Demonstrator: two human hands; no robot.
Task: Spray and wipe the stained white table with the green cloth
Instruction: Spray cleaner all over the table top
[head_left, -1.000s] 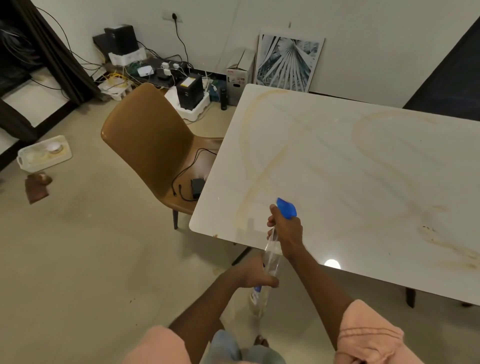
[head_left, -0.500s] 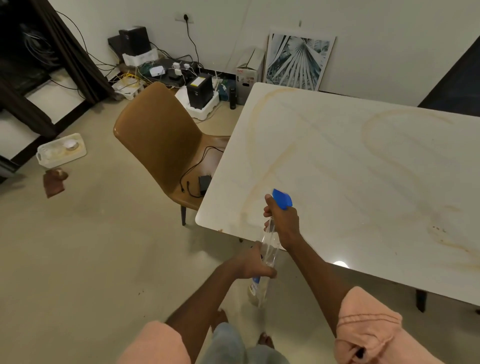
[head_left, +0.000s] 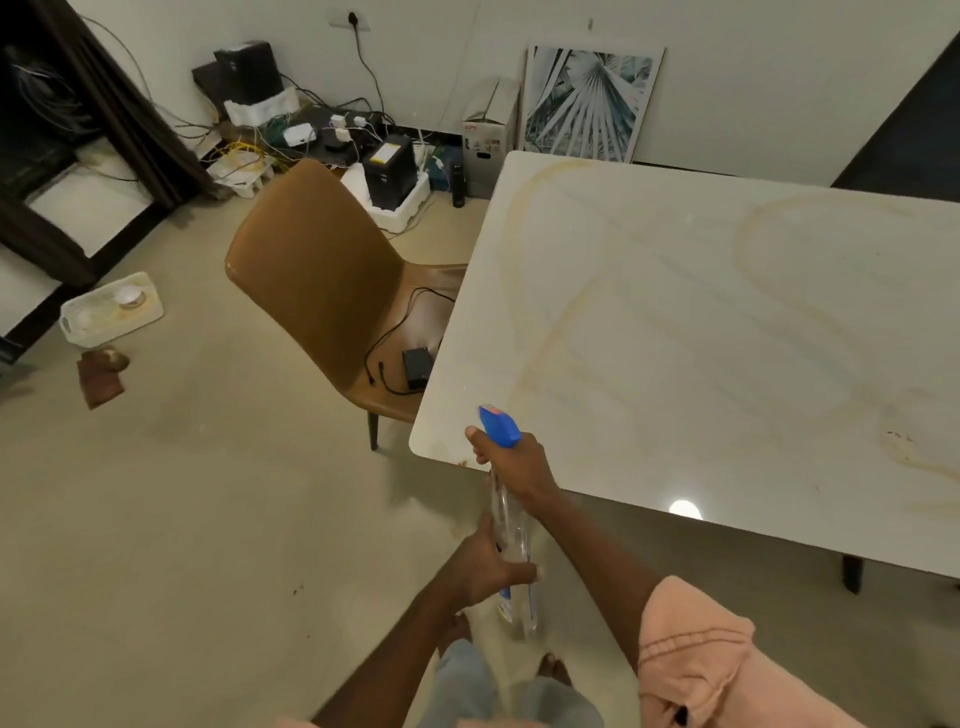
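Observation:
A clear spray bottle (head_left: 511, 535) with a blue trigger head is held upright at the near left corner of the white table (head_left: 701, 332). My right hand (head_left: 511, 467) grips the bottle's neck just under the blue head, with the nozzle turned toward the table. My left hand (head_left: 485, 566) holds the bottle's lower body. Yellow-brown looping stains (head_left: 550, 332) run across the tabletop, with a darker smear near the right edge. No green cloth is in view.
A brown chair (head_left: 311, 280) stands at the table's left side with a black adapter (head_left: 417, 364) and cable on its seat. Electronics, boxes and cables crowd the floor by the far wall. A white tray (head_left: 111, 309) and a brown rag (head_left: 101, 376) lie on the floor at left.
The view has shifted so the table and chair sit further right. Both hands keep their hold on the bottle, which stays by the table's near left corner.

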